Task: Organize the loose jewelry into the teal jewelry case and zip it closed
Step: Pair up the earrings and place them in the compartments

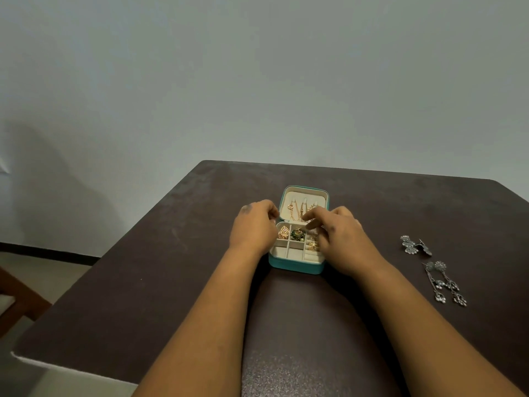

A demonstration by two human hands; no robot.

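Reaching over open teal case [296, 266], right hand [340, 239] fingers loosely bent (grasp unclear); left hand [253, 227] curled at case edge, hold unclear.

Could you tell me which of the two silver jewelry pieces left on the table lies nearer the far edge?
The silver bow-shaped piece; the long silver dangling earrings lie closer to the person, on the dark brown table.

Head camera looks forward-down, seemingly near, over the table [171, 282].
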